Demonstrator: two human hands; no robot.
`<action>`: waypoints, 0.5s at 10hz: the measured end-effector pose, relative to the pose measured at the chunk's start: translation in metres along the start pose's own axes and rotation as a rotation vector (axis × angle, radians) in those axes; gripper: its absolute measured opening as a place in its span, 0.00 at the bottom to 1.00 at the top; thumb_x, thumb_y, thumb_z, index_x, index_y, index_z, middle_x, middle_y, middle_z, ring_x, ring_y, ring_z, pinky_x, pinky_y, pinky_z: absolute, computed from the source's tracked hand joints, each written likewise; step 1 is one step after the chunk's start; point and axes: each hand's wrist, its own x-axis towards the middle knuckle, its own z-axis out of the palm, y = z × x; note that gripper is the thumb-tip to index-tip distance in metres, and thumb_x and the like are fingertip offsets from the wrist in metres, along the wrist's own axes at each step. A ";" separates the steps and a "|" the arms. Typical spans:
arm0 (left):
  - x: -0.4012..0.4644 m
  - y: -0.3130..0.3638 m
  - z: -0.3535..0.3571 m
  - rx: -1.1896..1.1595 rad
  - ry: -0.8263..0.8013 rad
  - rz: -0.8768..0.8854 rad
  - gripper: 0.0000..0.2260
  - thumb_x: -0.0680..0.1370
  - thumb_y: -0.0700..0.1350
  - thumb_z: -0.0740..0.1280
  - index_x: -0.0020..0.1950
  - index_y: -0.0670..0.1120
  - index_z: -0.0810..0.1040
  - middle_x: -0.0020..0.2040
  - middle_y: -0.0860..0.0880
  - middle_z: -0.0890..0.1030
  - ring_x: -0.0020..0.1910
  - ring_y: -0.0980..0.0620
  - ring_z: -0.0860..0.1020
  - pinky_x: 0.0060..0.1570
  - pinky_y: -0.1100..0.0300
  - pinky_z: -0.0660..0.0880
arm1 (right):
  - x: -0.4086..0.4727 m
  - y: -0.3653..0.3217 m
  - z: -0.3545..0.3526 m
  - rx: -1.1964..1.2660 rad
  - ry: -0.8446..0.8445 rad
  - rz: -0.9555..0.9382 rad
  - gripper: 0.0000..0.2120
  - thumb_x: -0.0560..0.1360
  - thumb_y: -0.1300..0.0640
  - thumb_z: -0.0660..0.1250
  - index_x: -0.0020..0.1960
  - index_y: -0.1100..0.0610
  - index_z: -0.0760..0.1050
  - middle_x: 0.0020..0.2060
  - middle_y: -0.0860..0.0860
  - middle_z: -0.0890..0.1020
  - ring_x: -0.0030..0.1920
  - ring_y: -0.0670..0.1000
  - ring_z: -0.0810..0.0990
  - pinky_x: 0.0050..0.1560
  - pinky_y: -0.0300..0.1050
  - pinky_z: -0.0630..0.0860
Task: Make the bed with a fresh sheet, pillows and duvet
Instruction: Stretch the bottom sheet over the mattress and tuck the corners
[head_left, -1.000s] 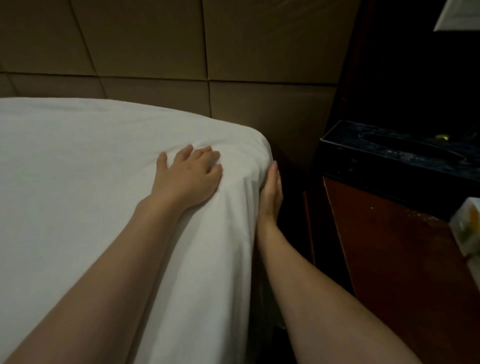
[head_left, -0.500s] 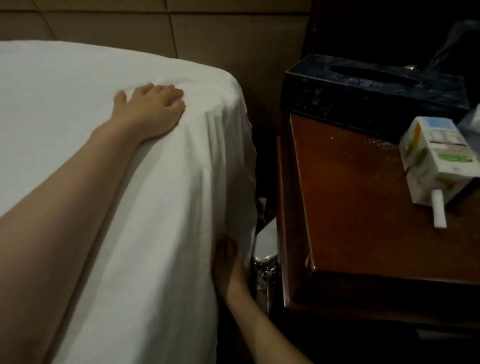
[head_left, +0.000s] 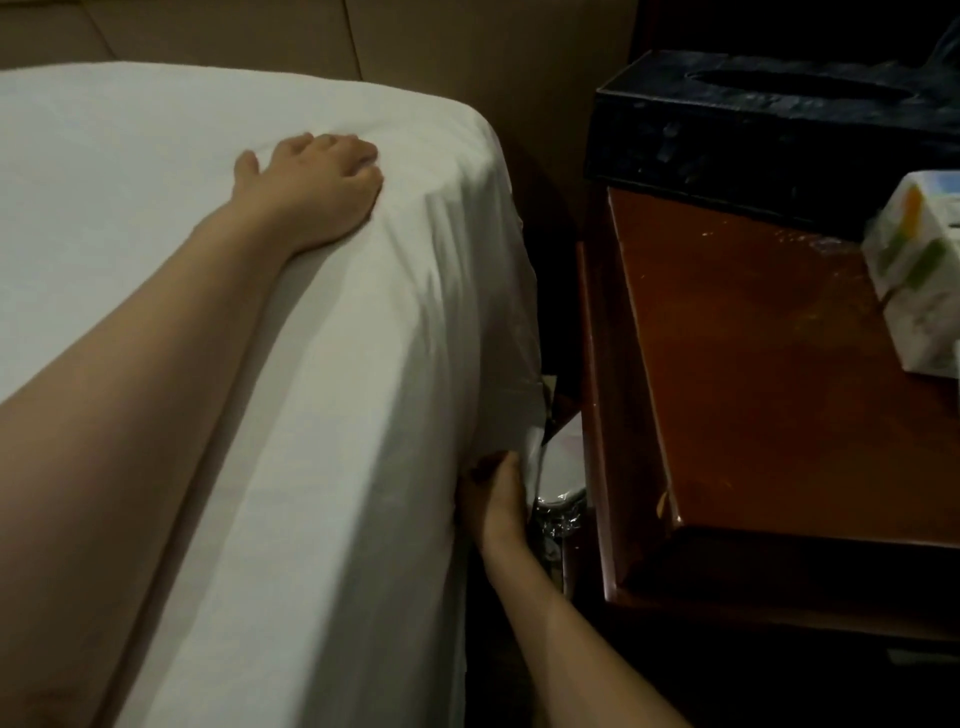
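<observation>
1. Left hand (head_left: 317, 187): palm down, fingers slightly bent, pressing the sheet (head_left: 322, 415) on the mattress top near the corner.
2. Right hand (head_left: 496, 491): low on the mattress side at the sheet's hanging edge; its fingers are hidden behind the cloth, so its grip cannot be told.
3. The sheet covers the top and drapes down the side; the loose hem lies directly at the right hand, the nearer one, running along the bed edge.
4. Desk (head_left: 753, 395): just beside the bed, leaving a narrow gap.
</observation>
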 end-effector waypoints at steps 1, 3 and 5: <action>0.000 0.002 0.000 0.000 0.005 -0.013 0.21 0.82 0.52 0.50 0.75 0.53 0.61 0.77 0.51 0.58 0.76 0.47 0.53 0.72 0.41 0.46 | -0.004 -0.002 -0.001 -0.023 0.039 -0.034 0.08 0.83 0.54 0.55 0.49 0.48 0.72 0.49 0.51 0.78 0.56 0.53 0.76 0.55 0.38 0.72; -0.002 0.000 -0.003 -0.027 0.000 -0.006 0.20 0.82 0.53 0.51 0.75 0.54 0.63 0.77 0.51 0.59 0.76 0.46 0.54 0.73 0.42 0.48 | -0.009 -0.010 0.006 0.191 0.151 0.036 0.19 0.81 0.52 0.56 0.58 0.65 0.78 0.55 0.59 0.81 0.54 0.56 0.79 0.50 0.41 0.72; -0.005 0.002 -0.003 -0.040 0.000 -0.015 0.20 0.82 0.53 0.51 0.74 0.54 0.63 0.77 0.51 0.60 0.76 0.46 0.56 0.73 0.44 0.50 | -0.011 -0.001 0.001 0.210 -0.045 -0.017 0.15 0.78 0.55 0.63 0.62 0.60 0.76 0.57 0.55 0.80 0.58 0.54 0.77 0.60 0.48 0.74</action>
